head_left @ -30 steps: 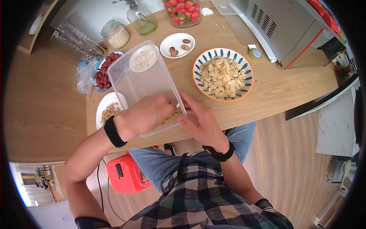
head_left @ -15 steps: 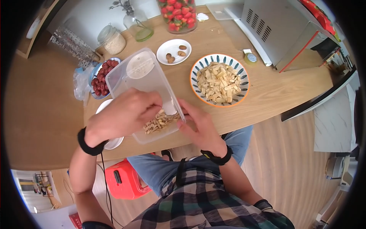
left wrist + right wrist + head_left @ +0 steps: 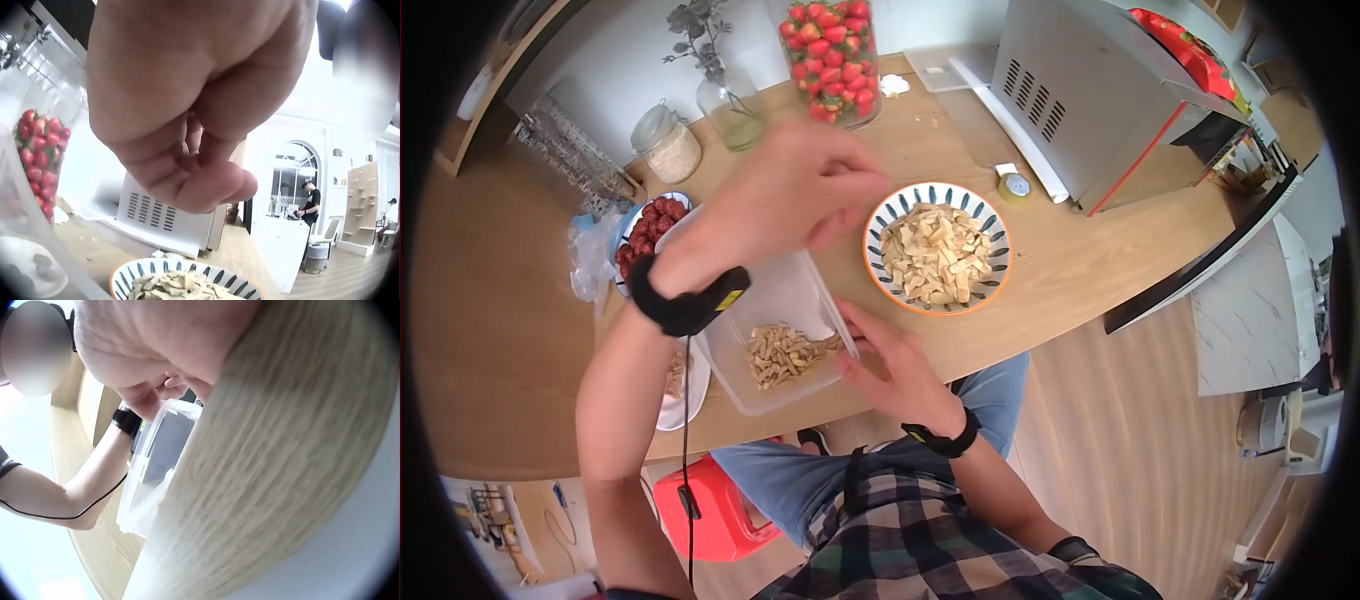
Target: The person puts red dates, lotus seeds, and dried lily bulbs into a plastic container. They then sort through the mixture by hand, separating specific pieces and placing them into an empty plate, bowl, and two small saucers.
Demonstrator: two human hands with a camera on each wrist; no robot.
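Note:
My left hand (image 3: 800, 185) is raised over the table between the plastic container and the patterned bowl (image 3: 1008, 255), fingers loosely curled. In the left wrist view its fingertips (image 3: 215, 187) come together above the bowl, with nothing visible between them. Pale yellow cut strips (image 3: 940, 250) heap in the bowl. My right hand (image 3: 900, 370) grips the right wall of the clear plastic container (image 3: 745, 395) near its front corner. Brownish strips (image 3: 780, 355) lie in the container's near end. A white plate (image 3: 697, 385) with similar strips is partly hidden behind my left forearm.
Red dates (image 3: 645, 235) fill a bowl at the left. Behind stand a glass jar of grain (image 3: 670, 150), a vase (image 3: 735, 120) and a jar of strawberries (image 3: 830, 60). A microwave (image 3: 1090, 100) is at the back right, with a small round tub (image 3: 1014, 186) before it.
My left hand has lifted out of the container and moved forward and right toward the patterned bowl, uncovering the brownish strips. My right hand keeps its hold on the container wall.

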